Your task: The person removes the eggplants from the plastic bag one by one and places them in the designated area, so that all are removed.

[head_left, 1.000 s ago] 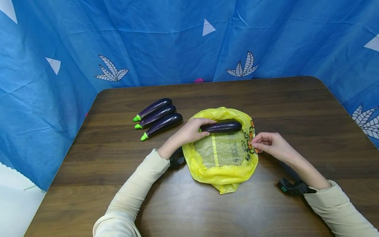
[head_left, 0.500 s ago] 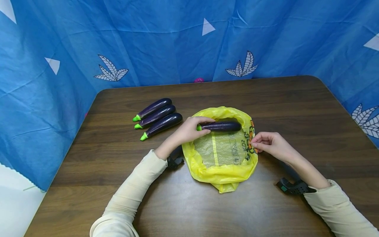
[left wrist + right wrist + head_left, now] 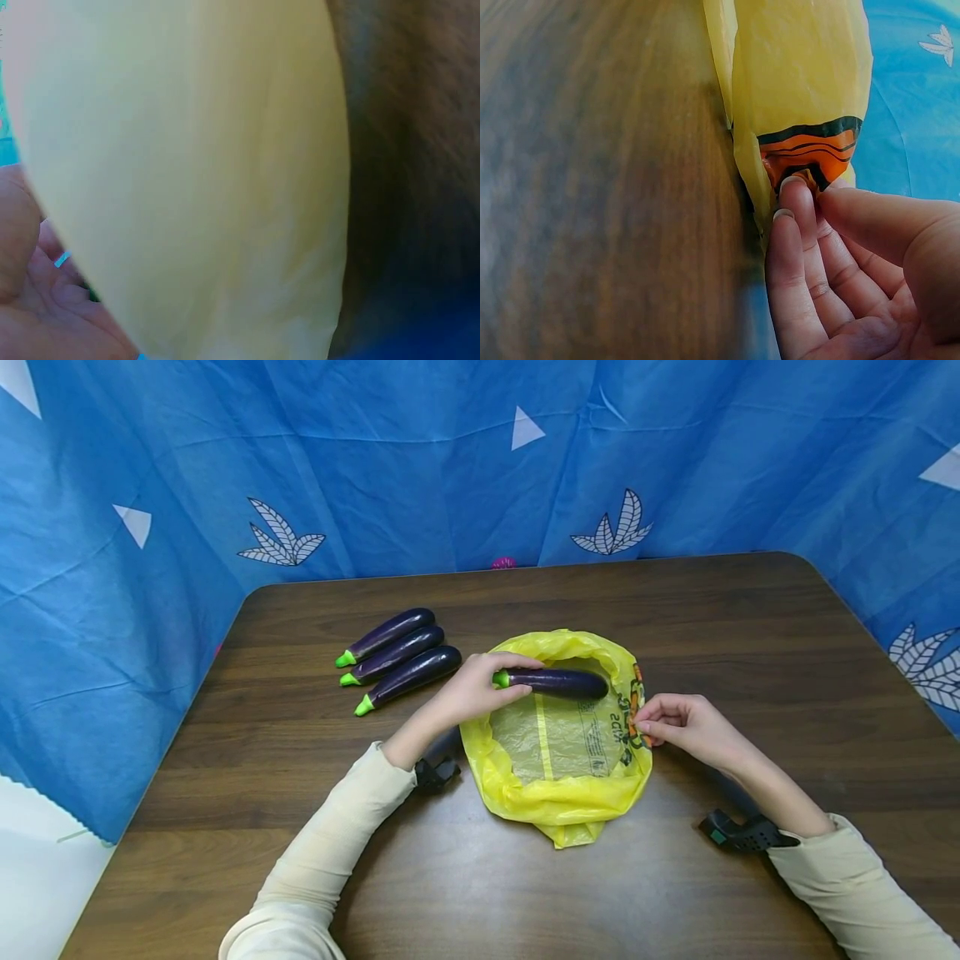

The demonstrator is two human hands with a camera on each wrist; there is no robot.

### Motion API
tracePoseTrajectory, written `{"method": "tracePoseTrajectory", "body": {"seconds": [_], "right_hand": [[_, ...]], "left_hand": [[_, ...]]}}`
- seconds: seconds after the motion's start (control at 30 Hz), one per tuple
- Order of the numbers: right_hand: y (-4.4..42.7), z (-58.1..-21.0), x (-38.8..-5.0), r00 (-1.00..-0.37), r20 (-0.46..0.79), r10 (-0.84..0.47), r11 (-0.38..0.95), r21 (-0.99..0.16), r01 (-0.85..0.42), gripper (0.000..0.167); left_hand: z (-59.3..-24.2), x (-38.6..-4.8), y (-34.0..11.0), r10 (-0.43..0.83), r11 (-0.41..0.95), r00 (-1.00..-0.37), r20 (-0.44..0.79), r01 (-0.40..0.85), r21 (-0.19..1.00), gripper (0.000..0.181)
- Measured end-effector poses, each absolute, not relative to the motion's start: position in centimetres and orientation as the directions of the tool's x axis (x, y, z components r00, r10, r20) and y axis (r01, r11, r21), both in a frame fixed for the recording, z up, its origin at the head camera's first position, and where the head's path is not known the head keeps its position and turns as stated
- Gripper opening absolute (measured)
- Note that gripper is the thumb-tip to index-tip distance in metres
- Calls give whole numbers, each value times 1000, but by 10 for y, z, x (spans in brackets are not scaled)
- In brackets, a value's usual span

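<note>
In the head view, a dark purple eggplant [image 3: 566, 683] with a green stem end lies across the mouth of a yellow plastic bag [image 3: 555, 814]. My left hand [image 3: 480, 685] holds it near the stem, fingers on its far side and thumb on its near side. The left wrist view shows mostly the yellow bag [image 3: 202, 180], which hides much of the left hand [image 3: 45, 300]. At the bag's right rim my right hand [image 3: 686, 727] pinches the printed edge. In the right wrist view, thumb and fingertips grip the orange-and-black print [image 3: 810, 154].
Left of the bag, three more eggplants [image 3: 401, 656] lie side by side on the brown wooden table [image 3: 675, 893], stems pointing left. A blue patterned cloth [image 3: 450, 468] hangs behind the table. Black wrist devices [image 3: 750, 833] are worn on both arms.
The left hand and the eggplant have shifted slightly left. More of the green stem shows between thumb and fingers, and the eggplant's right end has dipped slightly nearer. The right hand keeps its place.
</note>
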State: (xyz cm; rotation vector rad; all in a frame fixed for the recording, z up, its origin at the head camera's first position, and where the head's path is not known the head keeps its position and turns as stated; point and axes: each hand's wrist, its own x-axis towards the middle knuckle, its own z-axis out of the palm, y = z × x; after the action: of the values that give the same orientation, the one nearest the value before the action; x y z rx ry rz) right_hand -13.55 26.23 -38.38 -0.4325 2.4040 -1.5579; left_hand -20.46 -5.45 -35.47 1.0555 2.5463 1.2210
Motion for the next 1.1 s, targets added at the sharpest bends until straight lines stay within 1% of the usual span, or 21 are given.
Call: {"method": "tracePoseTrajectory", "body": {"seconds": [0.6, 0.87, 1.1], "right_hand": [[262, -383, -135, -929, -40, -368, 390, -914, -115, 11], [263, -382, -134, -930, -51, -363, 388, -916, -101, 11], [262, -382, -134, -930, -59, -362, 389, -916, -93, 12]], "left_hand": [[-346, -194, -77, 600, 409, -773, 208, 519, 751, 34], [-337, -189, -100, 536, 417, -812, 231, 492, 764, 31], [-324, -184, -131, 460, 443, -852, 249, 464, 767, 33]]}}
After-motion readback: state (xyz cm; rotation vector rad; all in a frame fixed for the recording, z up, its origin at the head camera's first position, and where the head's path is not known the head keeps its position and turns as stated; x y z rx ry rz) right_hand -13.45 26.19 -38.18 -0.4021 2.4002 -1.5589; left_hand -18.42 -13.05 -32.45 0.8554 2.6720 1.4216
